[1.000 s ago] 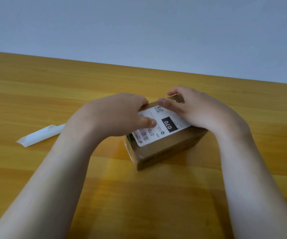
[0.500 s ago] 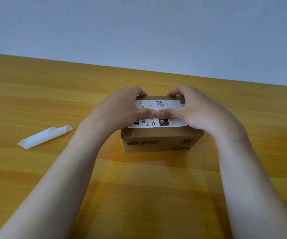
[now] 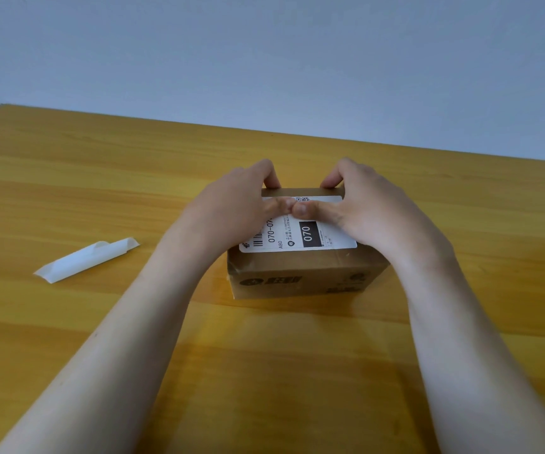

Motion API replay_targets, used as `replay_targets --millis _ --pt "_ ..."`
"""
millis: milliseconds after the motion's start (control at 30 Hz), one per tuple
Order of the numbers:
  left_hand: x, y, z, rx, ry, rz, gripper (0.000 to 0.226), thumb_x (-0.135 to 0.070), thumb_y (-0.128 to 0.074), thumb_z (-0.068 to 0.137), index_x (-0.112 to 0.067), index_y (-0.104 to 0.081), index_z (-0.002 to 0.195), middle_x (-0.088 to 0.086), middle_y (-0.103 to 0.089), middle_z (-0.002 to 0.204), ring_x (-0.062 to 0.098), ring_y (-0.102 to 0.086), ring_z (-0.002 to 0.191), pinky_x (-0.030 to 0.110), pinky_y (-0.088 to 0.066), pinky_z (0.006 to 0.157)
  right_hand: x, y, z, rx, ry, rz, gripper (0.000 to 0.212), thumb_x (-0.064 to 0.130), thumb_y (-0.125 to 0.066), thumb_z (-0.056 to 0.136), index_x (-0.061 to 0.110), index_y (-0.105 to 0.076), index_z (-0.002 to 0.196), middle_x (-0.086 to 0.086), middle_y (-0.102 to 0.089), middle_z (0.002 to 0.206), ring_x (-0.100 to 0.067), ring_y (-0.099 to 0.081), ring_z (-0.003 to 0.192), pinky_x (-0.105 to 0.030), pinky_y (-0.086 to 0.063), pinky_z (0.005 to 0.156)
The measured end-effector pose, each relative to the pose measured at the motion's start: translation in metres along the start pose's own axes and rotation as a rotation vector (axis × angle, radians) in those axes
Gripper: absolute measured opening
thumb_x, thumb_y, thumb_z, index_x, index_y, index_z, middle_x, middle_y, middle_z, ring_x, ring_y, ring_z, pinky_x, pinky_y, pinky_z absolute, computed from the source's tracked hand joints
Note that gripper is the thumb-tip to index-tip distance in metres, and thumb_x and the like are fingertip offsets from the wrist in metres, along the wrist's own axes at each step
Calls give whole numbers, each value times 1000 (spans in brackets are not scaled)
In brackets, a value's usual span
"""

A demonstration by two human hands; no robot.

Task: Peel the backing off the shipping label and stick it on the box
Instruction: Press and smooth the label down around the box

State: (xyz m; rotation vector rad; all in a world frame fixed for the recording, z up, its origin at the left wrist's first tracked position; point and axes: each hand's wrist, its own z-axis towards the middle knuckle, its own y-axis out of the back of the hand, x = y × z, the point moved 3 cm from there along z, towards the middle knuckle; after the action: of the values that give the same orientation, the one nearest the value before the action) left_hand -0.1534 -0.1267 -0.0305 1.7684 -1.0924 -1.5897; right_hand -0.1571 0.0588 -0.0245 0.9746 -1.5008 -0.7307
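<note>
Change: the box now sits square to you, turned from its skewed lie a second ago, and your thumbs have slid up the label toward its far edge.
Left hand, right hand: both clamped on the box, fingers hooked over its far edge to steady it, thumb tips meeting on the label to press it flat.
Label: on the box top, apparently stuck down.
Backing: curled, discarded on the surface, well left of the box.
</note>
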Motion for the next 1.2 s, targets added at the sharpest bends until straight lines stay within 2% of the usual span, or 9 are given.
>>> replay_targets --millis 267,500,567,700,833,967,1033,1133,1200 --pt "3 -1 2 -55 17 -121 24 -50 -63 97 -26 -62 97 -1 -71 88 21 -68 81 36 -47 66 1 -3 0 -15 10 -23 58 82 -63 83 31 -52 109 6 -55 120 -22 -61 103 -41 -50 80" --pt "3 -1 2 -73 10 -143 25 -52 -64 97 -27 -64 92 -5 -72 91 16 -69 82 38 -55 73 0 -4 3 -63 6 -40 45 77 -56 92 32 -53 96 3 -64 107 -23 -64 90 -37 -39 62" --pt "3 0 2 -76 9 -154 22 -50 -63 98 -29 -66 95 -7 -72 94 13 -69 83 35 -54 70 1 -4 2 -60 5 -43 43 76 -55 93 33 -56 99 5 -66 108 -24 -65 92 -38 -43 65" --pt "2 3 2 -124 3 -210 18 -43 -65 98 -32 -72 111 -11 -71 107 7 -66 92 26 -49 68 4 -2 1 -61 22 -58 38 70 -48 99 42 -65 119 9 -70 119 -22 -63 102 -39 -49 76" --pt "0 5 0 -151 -14 -274 39 -48 -70 93 -32 -68 129 -12 -68 114 2 -63 93 21 -44 66 4 3 -2 -44 24 -9 48 75 -45 97 46 -64 131 13 -69 123 -18 -63 106 -37 -46 74" --pt "3 7 -1 -83 -25 -201 67 -52 -79 85 -30 -59 146 -9 -64 131 9 -62 104 16 -44 70 1 9 -3 80 31 65 58 69 -61 93 46 -56 146 16 -60 144 -15 -60 125 -38 -51 96" --pt "4 9 -1 -75 -18 -198 74 -50 -82 82 -28 -57 148 -7 -63 136 10 -62 108 21 -48 75 0 11 -4 110 37 82 66 68 -67 90 45 -53 150 16 -55 152 -13 -57 132 -36 -49 101" --pt "4 10 -2 -85 -22 -184 75 -50 -83 82 -27 -57 148 -5 -62 141 12 -61 113 28 -50 86 0 11 -3 111 41 85 71 68 -72 86 44 -53 150 16 -56 150 -12 -57 129 -34 -48 95" --pt "3 10 -2 -89 -15 -185 71 -49 -83 82 -28 -59 146 -5 -63 139 13 -62 111 28 -50 84 -1 9 -2 97 25 93 67 68 -74 85 43 -57 144 16 -58 142 -13 -59 121 -31 -49 83"
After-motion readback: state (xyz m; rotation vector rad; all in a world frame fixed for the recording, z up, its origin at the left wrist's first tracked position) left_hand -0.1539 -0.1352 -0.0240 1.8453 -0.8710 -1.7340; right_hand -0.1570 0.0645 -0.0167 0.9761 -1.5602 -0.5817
